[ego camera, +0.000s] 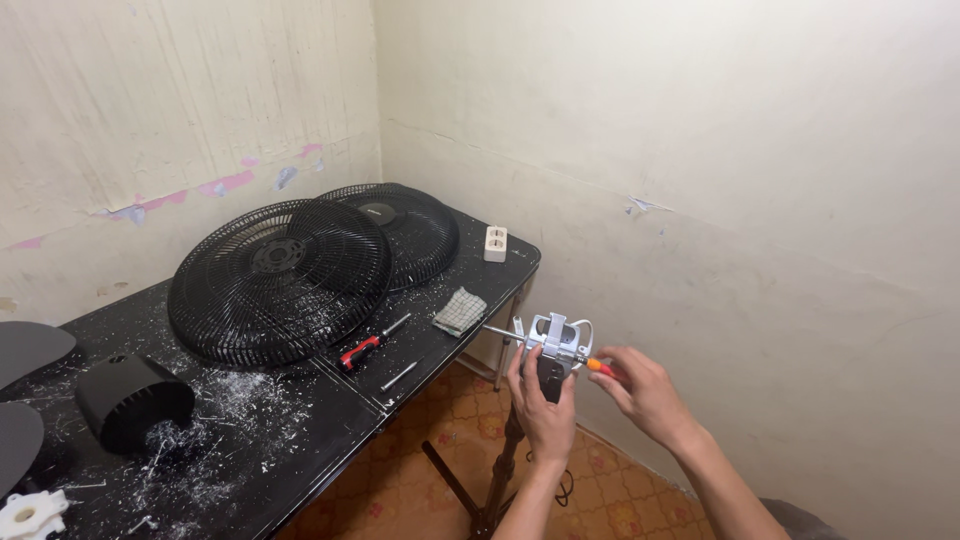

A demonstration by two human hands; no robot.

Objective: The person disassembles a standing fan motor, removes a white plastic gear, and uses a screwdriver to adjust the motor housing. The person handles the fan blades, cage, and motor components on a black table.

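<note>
working on the fan motor assembly point(556, 340), the person is holding it in the air just past the right edge of the black tabletop point(300, 440), above the patterned floor point(440, 480). the left hand point(545, 405) is wrapping closed around the dark lower body of the assembly from below, keeping it upright, with the metal shaft point(497, 331) pointing back toward the tabletop edge. the right hand point(640, 392) is gripping narrowly around a small orange-handled screwdriver point(600, 367), with the tip meeting the right side of the white housing.

judging by this grip, the step in hand is the driving or loosening of a fastener on the housing; which direction cannot be told. the next move is calling for a steady left-hand hold, the tool kept in line with the fastener, and care that a loose screw is not dropping to the floor.

lying on the tabletop are two black fan grilles point(280, 280) overlapping toward the far corner, a red-and-black screwdriver point(372, 343) and a plain metal tool point(400, 376) near the right edge, a folded grey cloth point(459, 311), a white socket block point(495, 243) at the far right corner, and a black cylindrical cover point(133, 400) among white debris near the left edge.
</note>
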